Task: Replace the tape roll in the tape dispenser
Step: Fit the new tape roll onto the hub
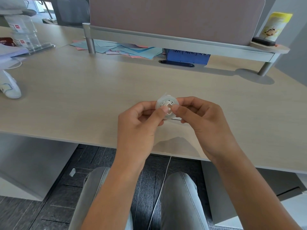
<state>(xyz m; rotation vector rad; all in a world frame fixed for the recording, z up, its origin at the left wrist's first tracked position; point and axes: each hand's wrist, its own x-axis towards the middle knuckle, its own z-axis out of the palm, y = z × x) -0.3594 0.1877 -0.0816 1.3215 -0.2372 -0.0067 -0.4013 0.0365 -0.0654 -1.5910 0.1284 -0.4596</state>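
A small clear tape roll (166,102) on a white plastic hub is held upright just above the light wooden desk (99,90), near its front edge. My left hand (141,125) pinches the roll's left side with thumb and fingers. My right hand (201,118) grips its right side, thumb pressed on the white hub at the middle. My fingers cover the roll's lower part. No dispenser body shows in this view.
Blue and pink paper sheets (119,48) lie under a raised grey shelf (182,42) at the back. A blue box (187,57) sits beside a cable slot. A white shoe-like object (10,85) lies far left, clear plastic holders (25,32) behind it.
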